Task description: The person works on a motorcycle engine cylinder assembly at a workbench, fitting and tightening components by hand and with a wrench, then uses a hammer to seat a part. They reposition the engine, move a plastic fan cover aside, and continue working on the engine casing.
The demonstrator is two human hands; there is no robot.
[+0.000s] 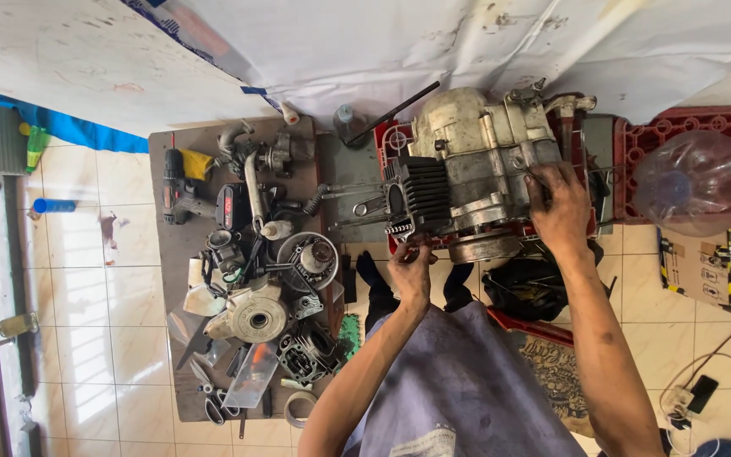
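Observation:
A grimy silver motorcycle engine (475,161) with a black finned cylinder (420,196) rests on a red crate (392,140). My left hand (410,269) is at the near underside of the finned cylinder, fingers curled against it; whether it holds a small tool or part is hidden. My right hand (560,207) lies flat on the engine case's right end, fingers spread and pressing on it. Both forearms are smeared with grease.
A brown board (171,338) on the floor at left carries a cordless drill (181,196), engine covers, pipes, a cylinder head and several small parts. Wrenches (365,207) lie beside the engine. A clear water jug (694,182) sits on another red crate at right. White tarp hangs behind.

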